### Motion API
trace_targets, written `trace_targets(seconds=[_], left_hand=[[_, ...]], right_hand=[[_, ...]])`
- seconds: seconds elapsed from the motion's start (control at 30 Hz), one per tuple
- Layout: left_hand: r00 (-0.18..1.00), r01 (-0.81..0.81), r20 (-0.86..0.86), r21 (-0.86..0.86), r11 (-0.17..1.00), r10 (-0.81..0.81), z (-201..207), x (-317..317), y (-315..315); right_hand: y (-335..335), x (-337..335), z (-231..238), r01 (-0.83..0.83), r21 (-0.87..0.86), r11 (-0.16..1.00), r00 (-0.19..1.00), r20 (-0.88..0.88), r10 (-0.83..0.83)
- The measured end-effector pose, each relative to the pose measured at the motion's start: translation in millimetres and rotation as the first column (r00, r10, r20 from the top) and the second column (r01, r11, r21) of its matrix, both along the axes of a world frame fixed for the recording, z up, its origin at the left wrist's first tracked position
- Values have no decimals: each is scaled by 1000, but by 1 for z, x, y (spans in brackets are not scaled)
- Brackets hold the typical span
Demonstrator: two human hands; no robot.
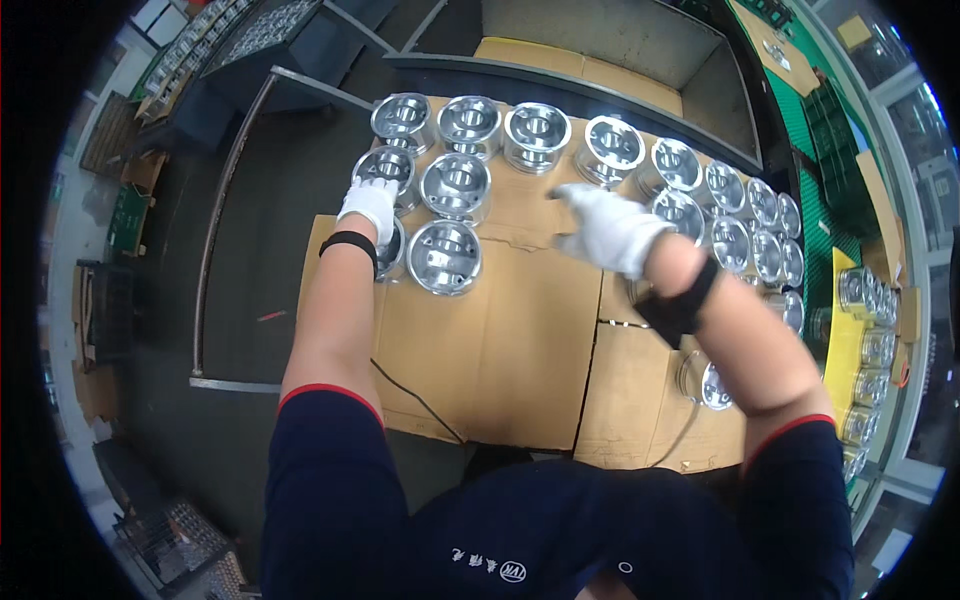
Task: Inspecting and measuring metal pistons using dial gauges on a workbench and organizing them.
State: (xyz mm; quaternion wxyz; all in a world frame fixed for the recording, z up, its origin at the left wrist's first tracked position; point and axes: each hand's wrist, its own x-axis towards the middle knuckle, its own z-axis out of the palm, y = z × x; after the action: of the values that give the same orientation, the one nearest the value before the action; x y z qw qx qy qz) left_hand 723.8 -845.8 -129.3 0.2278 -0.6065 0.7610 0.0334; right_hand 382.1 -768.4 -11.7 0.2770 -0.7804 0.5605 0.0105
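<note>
Rows of shiny metal pistons stand hollow side up on a cardboard-covered table (pixel 520 370). My left hand (pixel 370 206), in a white glove, has its fingers over the near rim of a piston (pixel 384 165) in the left column, gripping it. Just in front of that wrist, another piston (pixel 390 250) is partly hidden. Beside it sit a piston (pixel 445 257) and one farther back (pixel 455 187). My right hand (pixel 610 228), also gloved and slightly blurred, hovers over the middle with thumb and fingers apart and nothing between them. Its nearest piston (pixel 610 148) stands just beyond.
More pistons (pixel 730 245) fill the table's right side, and a single piston (pixel 712 385) lies under my right forearm. Behind the table is a metal bin (pixel 610 50). A pipe rail (pixel 215 230) runs at the left. Further pistons (pixel 875 350) stand on a yellow sheet at far right.
</note>
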Motion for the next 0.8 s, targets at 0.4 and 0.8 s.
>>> trace_targets(seconds=[0.4, 0.8], left_hand=[[986, -11, -166, -11, 1000, 9, -5, -2, -11], [790, -33, -612, 18, 999, 37, -3, -20, -14]], right_hand=[[-54, 141, -132, 190, 134, 973, 981, 24, -194], [143, -81, 1, 381, 119, 917, 826, 401, -396]])
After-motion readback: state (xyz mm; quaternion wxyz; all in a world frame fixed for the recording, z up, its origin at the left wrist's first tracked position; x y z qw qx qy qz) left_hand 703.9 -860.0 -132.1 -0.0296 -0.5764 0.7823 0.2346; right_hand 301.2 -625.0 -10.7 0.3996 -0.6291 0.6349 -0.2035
